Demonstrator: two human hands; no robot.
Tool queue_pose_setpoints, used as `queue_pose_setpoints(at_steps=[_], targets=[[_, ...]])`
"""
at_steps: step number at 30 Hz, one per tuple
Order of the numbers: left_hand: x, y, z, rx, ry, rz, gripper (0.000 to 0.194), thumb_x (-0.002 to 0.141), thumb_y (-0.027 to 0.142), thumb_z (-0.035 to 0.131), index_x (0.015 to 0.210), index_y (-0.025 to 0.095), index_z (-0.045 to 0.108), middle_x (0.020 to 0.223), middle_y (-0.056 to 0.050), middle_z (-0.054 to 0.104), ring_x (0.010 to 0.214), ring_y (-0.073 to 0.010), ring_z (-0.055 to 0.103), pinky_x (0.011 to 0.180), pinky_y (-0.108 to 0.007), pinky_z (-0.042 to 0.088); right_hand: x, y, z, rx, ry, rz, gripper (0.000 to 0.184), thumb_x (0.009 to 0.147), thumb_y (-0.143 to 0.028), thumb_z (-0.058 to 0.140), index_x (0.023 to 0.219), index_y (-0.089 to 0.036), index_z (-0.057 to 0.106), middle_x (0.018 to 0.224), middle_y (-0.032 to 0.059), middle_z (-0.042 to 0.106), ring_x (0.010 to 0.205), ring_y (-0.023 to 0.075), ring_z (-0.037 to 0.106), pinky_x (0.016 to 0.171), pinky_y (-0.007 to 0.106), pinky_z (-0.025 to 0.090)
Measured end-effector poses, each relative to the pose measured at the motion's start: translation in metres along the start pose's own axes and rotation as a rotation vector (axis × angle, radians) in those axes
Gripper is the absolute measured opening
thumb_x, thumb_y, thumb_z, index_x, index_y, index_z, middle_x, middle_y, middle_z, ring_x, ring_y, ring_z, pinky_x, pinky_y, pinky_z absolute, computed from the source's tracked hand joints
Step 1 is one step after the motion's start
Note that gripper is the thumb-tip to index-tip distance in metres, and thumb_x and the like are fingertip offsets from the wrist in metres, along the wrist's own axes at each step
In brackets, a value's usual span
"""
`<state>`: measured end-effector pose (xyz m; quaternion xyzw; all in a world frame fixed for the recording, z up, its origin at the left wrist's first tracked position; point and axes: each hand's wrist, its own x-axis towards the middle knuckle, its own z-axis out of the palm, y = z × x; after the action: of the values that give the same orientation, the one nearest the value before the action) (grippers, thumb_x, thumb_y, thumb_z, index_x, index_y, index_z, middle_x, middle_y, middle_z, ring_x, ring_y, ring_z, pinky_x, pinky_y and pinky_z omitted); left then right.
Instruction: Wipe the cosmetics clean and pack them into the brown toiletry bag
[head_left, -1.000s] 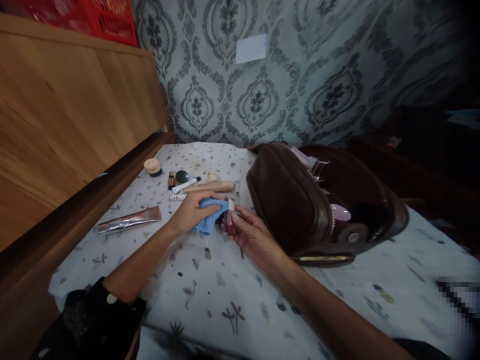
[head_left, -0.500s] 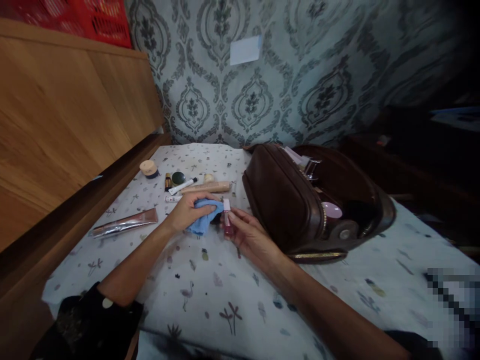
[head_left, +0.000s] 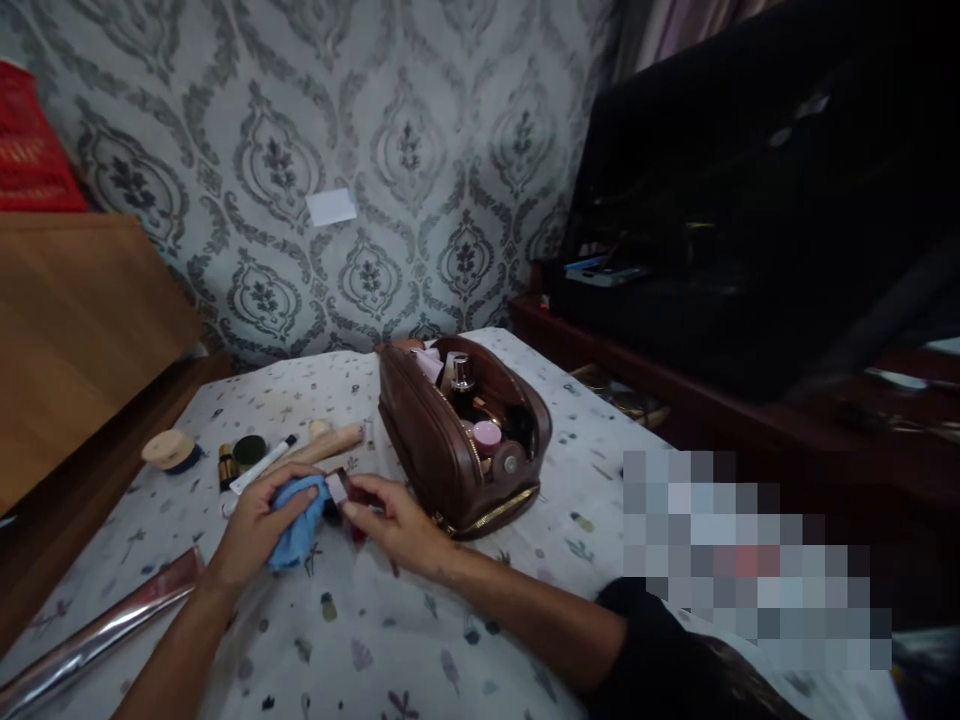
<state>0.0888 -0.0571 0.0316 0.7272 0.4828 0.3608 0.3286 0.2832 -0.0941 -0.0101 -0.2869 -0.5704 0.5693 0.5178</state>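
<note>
My left hand (head_left: 251,525) is closed around a bunched blue cloth (head_left: 296,528). Between the fingertips of my right hand (head_left: 401,520) is a small lip gloss tube (head_left: 337,489) with a pale cap and a dark red body, partly covered by the fingers. Its cap end is beside the cloth; whether they touch I cannot tell. To the right stands a brown leather cosmetic bag (head_left: 420,450), unzipped, with a pink round-lidded container (head_left: 487,434) and a silver-capped bottle (head_left: 462,374) inside.
Behind my left hand lie a beige-lidded jar (head_left: 169,450), a dark green round container (head_left: 250,450), a white tube (head_left: 262,465) and a long beige tube (head_left: 330,440). A shiny metallic tube (head_left: 105,625) lies front left. A wooden cabinet (head_left: 82,320) borders the left side.
My view has swung to the right, so the bag and both hands appear farther left. The lip gloss tube looks more tilted. Both hands keep their holds.
</note>
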Motion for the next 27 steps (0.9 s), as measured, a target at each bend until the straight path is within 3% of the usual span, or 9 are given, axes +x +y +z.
queue_pose_setpoints(at_steps=[5, 10, 13, 16, 22, 27], targets=[[0.002, -0.004, 0.0, -0.017, 0.023, -0.039, 0.041, 0.078, 0.054, 0.068, 0.098, 0.019, 0.073, 0.103, -0.007, 0.074, 0.1, -0.0285, 0.067, 0.093, -0.036, 0.05, -0.001, -0.002, -0.002, -0.182, -0.047, -0.024, 0.022, 0.088, -0.043, 0.058, 0.086, -0.022, 0.057, 0.077, -0.0013, 0.053, 0.063, 0.0127, 0.051, 0.058, 0.025, 0.041], [0.001, -0.002, 0.002, -0.006, -0.1, 0.043, 0.027, 0.079, 0.046, 0.069, 0.091, 0.022, 0.074, 0.1, -0.005, 0.075, 0.099, -0.0281, 0.067, 0.093, -0.036, 0.052, -0.007, -0.027, -0.004, -0.522, -0.022, -0.155, 0.003, 0.088, -0.023, 0.057, 0.089, -0.02, 0.057, 0.088, 0.0028, 0.056, 0.08, 0.0167, 0.055, 0.066, 0.026, 0.044], [0.001, -0.003, 0.008, -0.03, -0.16, 0.063, 0.026, 0.076, 0.045, 0.071, 0.088, 0.022, 0.076, 0.096, -0.005, 0.076, 0.098, -0.0297, 0.067, 0.091, -0.036, 0.054, -0.012, -0.049, -0.005, -0.634, -0.048, -0.237, 0.003, 0.092, -0.021, 0.056, 0.092, -0.019, 0.057, 0.089, 0.0031, 0.057, 0.083, 0.0171, 0.055, 0.075, 0.028, 0.046], [0.0, -0.005, 0.013, -0.084, -0.119, 0.034, 0.028, 0.069, 0.047, 0.075, 0.08, 0.021, 0.076, 0.089, -0.006, 0.076, 0.095, -0.0304, 0.067, 0.089, -0.037, 0.055, -0.016, -0.064, -0.005, -0.738, -0.083, -0.266, 0.005, 0.094, -0.019, 0.055, 0.098, -0.018, 0.057, 0.092, 0.0039, 0.058, 0.086, 0.0173, 0.055, 0.081, 0.03, 0.048], [-0.004, 0.004, 0.011, -0.274, -0.036, -0.147, 0.038, 0.065, 0.052, 0.079, 0.085, 0.02, 0.075, 0.083, -0.005, 0.074, 0.078, -0.0242, 0.067, 0.068, -0.028, 0.054, -0.017, -0.066, -0.007, -0.956, -0.174, -0.105, 0.016, 0.095, -0.02, 0.055, 0.109, -0.015, 0.061, 0.1, 0.0064, 0.059, 0.086, 0.0176, 0.057, 0.081, 0.03, 0.051], [-0.003, 0.001, 0.011, -0.461, 0.056, -0.224, 0.044, 0.061, 0.051, 0.085, 0.088, 0.018, 0.073, 0.083, -0.003, 0.073, 0.072, -0.0181, 0.065, 0.065, -0.023, 0.052, -0.019, -0.081, -0.008, -1.056, -0.204, -0.07, 0.022, 0.099, -0.023, 0.051, 0.113, -0.011, 0.062, 0.102, 0.0093, 0.062, 0.089, 0.0194, 0.059, 0.082, 0.031, 0.051]])
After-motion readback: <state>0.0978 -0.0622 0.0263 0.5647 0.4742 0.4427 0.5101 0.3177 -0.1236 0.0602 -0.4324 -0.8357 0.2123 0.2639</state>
